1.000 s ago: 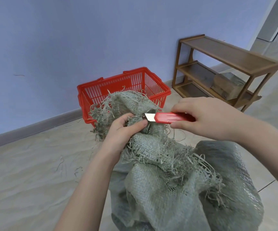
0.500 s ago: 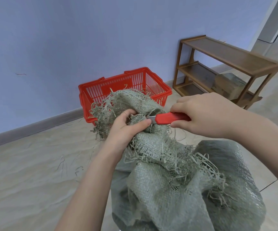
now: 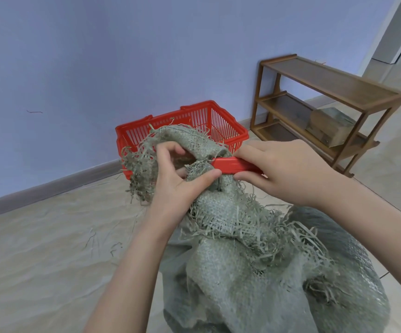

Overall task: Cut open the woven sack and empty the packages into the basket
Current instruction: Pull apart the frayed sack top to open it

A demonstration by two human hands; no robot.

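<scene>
A grey-green woven sack (image 3: 254, 280) with a frayed, shredded top stands on the floor in front of me. My left hand (image 3: 180, 181) pinches a bunch of the frayed neck between thumb and fingers. My right hand (image 3: 288, 171) grips a red utility knife (image 3: 233, 164) whose blade end is pushed into the bunched fabric and hidden there. A red plastic basket (image 3: 228, 138) sits behind the sack against the wall; its inside is mostly hidden by the sack. No packages are visible.
A wooden three-tier shelf (image 3: 334, 92) stands at the right by the wall, with a wooden box (image 3: 329, 126) on its middle tier. Loose strands of sack fibre (image 3: 103, 241) lie on the pale floor to the left.
The knife has slid left, deeper into the bunched sack top, so its silver blade is no longer visible. My left hand has shifted its pinch on the fabric.
</scene>
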